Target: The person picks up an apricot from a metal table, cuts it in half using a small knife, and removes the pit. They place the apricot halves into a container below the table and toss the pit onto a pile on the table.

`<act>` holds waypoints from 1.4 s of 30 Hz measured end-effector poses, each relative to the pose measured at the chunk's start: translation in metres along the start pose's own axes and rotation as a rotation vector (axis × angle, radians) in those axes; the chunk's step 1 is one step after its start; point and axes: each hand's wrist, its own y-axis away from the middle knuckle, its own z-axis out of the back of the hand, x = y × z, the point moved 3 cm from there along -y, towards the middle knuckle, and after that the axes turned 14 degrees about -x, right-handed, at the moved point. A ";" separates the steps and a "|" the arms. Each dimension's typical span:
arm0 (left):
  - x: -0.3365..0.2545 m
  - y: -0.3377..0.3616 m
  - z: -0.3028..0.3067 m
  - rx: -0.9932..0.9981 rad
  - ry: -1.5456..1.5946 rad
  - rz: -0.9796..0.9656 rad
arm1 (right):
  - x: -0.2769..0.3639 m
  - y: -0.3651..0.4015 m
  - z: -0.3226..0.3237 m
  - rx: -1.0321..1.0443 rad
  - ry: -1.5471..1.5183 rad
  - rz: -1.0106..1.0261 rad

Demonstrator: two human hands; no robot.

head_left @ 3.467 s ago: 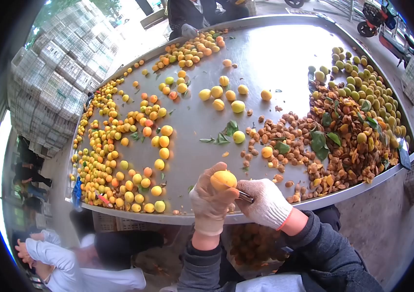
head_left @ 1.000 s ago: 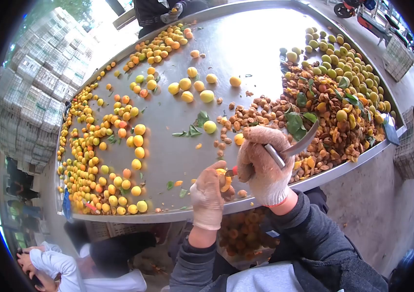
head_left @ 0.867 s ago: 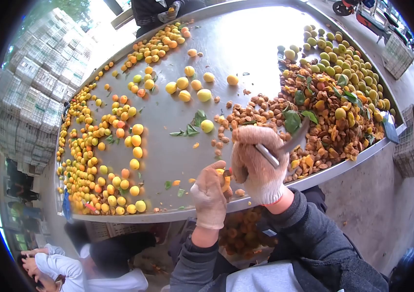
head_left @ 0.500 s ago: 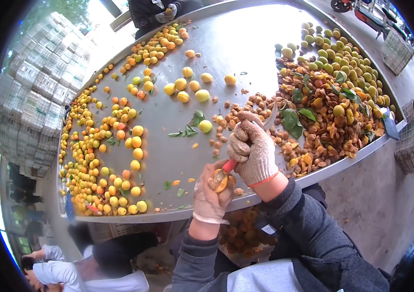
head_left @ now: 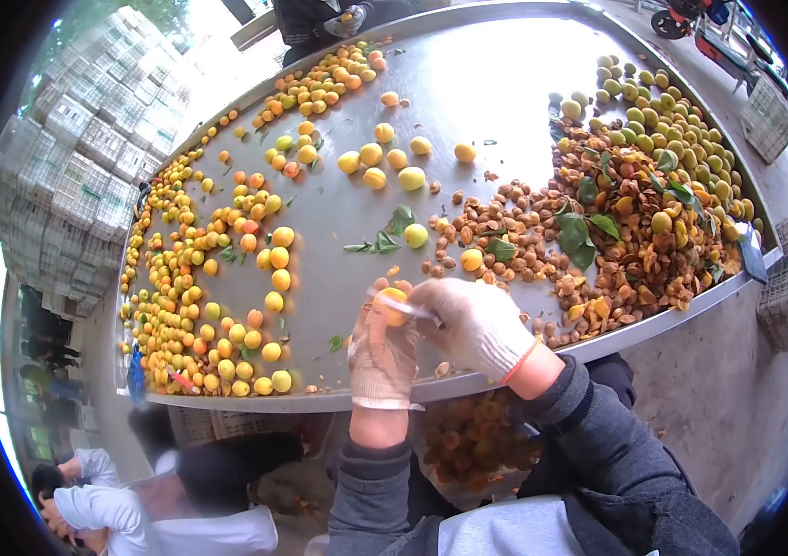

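Note:
My left hand (head_left: 384, 347), in a pale work glove, is closed around a yellow-orange apricot (head_left: 394, 306) over the front part of the metal table. My right hand (head_left: 477, 324), gloved too, grips a knife whose blade (head_left: 405, 307) lies across the apricot. The knife's handle is hidden inside the right fist, and motion blurs the blade. Just beyond the hands sit a yellow-green apricot (head_left: 415, 235) and some loose leaves (head_left: 377, 245). A heap of brown stones (head_left: 510, 218) spreads to the right of them.
Many apricots (head_left: 195, 320) cover the left of the metal table (head_left: 329, 278). Cut flesh (head_left: 635, 241) and greener fruit (head_left: 672, 120) are piled at right. A gloved co-worker's hand (head_left: 346, 20) is at the far edge. Crates (head_left: 787, 287) stand right; a fruit-filled container (head_left: 477, 435) is below.
The split fruit in my left hand has given way to a whole-looking apricot. My right hand has lowered and turned, bringing the blade onto it. A yellow apricot now lies among the stones.

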 end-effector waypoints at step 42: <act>-0.116 -0.027 0.089 -0.276 -1.491 -0.147 | -0.001 0.001 0.011 -0.163 -0.389 -0.272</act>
